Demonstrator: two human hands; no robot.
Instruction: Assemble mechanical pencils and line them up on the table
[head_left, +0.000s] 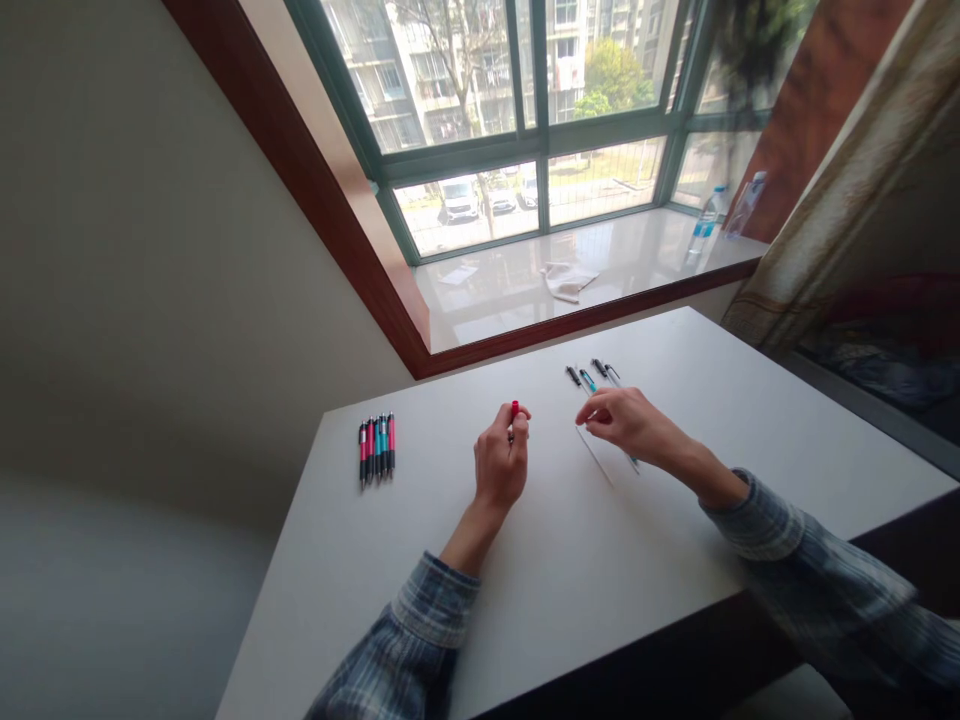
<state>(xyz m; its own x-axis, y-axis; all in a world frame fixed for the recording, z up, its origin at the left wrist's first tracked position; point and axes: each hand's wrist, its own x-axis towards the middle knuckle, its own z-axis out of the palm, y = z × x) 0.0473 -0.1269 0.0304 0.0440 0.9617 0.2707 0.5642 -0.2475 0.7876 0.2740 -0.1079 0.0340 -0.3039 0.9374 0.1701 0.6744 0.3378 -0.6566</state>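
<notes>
My left hand (501, 460) is closed around a red pen piece (514, 409), held upright over the middle of the white table (570, 560). To its right, my right hand (626, 420) rests on the table with fingers pinched at a group of pens (592, 377) lying side by side. A thin refill (595, 457) lies on the table just below that hand. What the right fingers grip is hidden. A neat row of red and teal pens (376, 448) lies at the table's left.
Beyond the table runs a glossy window sill (525, 290) with papers (568, 281) and a water bottle (706, 226). A curtain (840, 190) hangs at the right. The wall (150, 250) is on the left.
</notes>
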